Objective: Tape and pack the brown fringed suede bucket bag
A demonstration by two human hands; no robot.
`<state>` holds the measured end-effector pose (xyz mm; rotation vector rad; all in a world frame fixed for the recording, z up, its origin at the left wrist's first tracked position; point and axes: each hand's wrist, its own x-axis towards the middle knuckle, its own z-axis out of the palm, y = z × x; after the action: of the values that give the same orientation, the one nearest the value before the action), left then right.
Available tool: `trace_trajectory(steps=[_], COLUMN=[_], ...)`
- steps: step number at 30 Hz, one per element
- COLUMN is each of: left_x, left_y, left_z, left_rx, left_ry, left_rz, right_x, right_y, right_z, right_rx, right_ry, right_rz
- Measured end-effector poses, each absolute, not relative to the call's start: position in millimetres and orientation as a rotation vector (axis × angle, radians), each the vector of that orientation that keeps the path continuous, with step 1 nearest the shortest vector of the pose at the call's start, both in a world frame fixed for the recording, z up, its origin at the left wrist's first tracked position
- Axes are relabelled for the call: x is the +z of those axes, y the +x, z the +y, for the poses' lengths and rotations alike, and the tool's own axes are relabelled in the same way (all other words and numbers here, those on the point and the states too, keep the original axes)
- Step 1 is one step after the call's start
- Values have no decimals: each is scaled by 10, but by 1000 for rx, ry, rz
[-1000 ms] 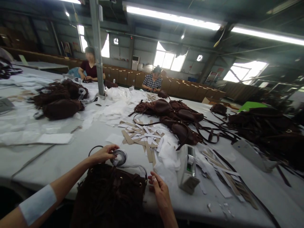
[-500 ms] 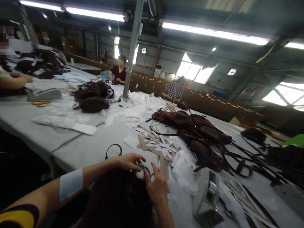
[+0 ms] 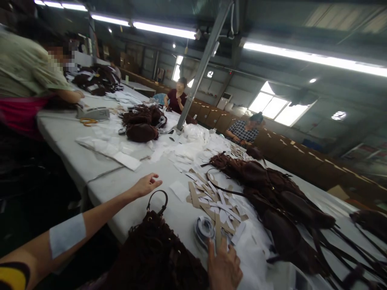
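Observation:
A dark brown fringed bag (image 3: 160,253) with a short looped handle (image 3: 159,199) stands in front of me at the table edge. My left hand (image 3: 147,185) is over the table just left of the handle, fingers loosely bent and holding nothing. Low on the right, my right hand (image 3: 225,264) has its fingers apart beside the bag. Close to its fingertips lies a coiled grey strip (image 3: 204,228) on the table. Whether the fingers touch the coil I cannot tell.
Cardboard and white paper strips (image 3: 216,203) are piled ahead. More brown bags (image 3: 290,205) with long straps lie to the right, others (image 3: 143,125) farther back. Orange-handled scissors (image 3: 88,121) are at left. A metal post (image 3: 202,68) rises from the table. Co-workers sit around it.
Both hands have left the top of the bag, the left going left, the right down and right. The bag's handle and fringe now show, and the grey coil is visible. My view has turned left.

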<state>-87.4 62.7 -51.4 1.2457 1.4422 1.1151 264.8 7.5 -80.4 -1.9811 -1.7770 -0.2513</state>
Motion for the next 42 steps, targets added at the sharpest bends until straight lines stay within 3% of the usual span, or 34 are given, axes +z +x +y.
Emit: trace_trajectory(steps=[2, 6, 16, 25, 30, 35, 39, 42], left_x=[-605, -563, 246, 137, -38, 66, 93, -159], left_y=[-888, -691, -504, 64, 250, 465, 670, 711], left_z=[524, 449, 522, -105, -225, -147, -95, -60], left_rx=[1050, 936, 1115, 428, 410, 652, 473, 327], left_ry=[1168, 1055, 948, 1540, 1667, 1702, 1710, 1531], left_rz=[1415, 1150, 615, 783, 762, 853, 740, 734], right_x=[-810, -1025, -1291, -714, -697, -709, -626, -686], right_y=[2510, 2119, 2057, 1837, 1927, 2042, 2071, 2351], right_z=[65, -52, -123, -372, -514, -646, -814, -923], right_rx=[-184, 261, 618, 1364, 1284, 957, 703, 640], right_ry=[-1778, -1435, -1489, -1094, -1197, -1299, -1391, -1529], right_rz=[-1829, -1956, -1734, -900, -668, -970, -1405, -1540])
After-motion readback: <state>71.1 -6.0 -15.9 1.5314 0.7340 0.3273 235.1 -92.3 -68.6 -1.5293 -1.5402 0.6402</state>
